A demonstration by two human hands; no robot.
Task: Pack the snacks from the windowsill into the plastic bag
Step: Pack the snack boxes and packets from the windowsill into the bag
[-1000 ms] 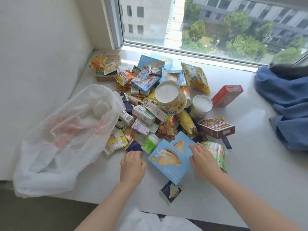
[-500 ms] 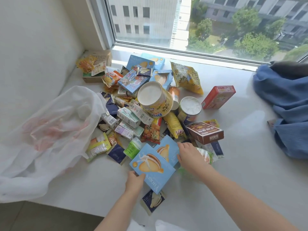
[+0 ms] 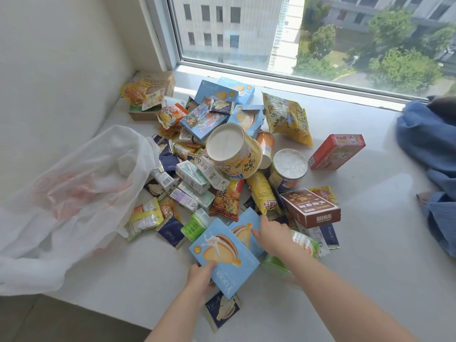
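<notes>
Two hands at the snack pile: left hand (image 3: pixel 201 276) pinches blue box (image 3: pixel 223 255) w/ thumb on top. Right hand (image 3: pixel 272 236) rests on 2nd blue box (image 3: pixel 243 224), fingers loosely bent.

Both bare forearms reach in from the lower edge, angled up and toward each other. The left hand (image 3: pixel 201 276) has its thumb laid on top of a light blue box (image 3: pixel 223 257) at that box's near corner, the other fingers tucked out of sight beneath it, in a pinch. The right hand (image 3: pixel 272 236) lies palm down just beyond, fingers extended, its fingertips (image 3: pixel 255 234) touching a second blue box (image 3: pixel 245 224). The two wrists are near each other but apart.
</notes>
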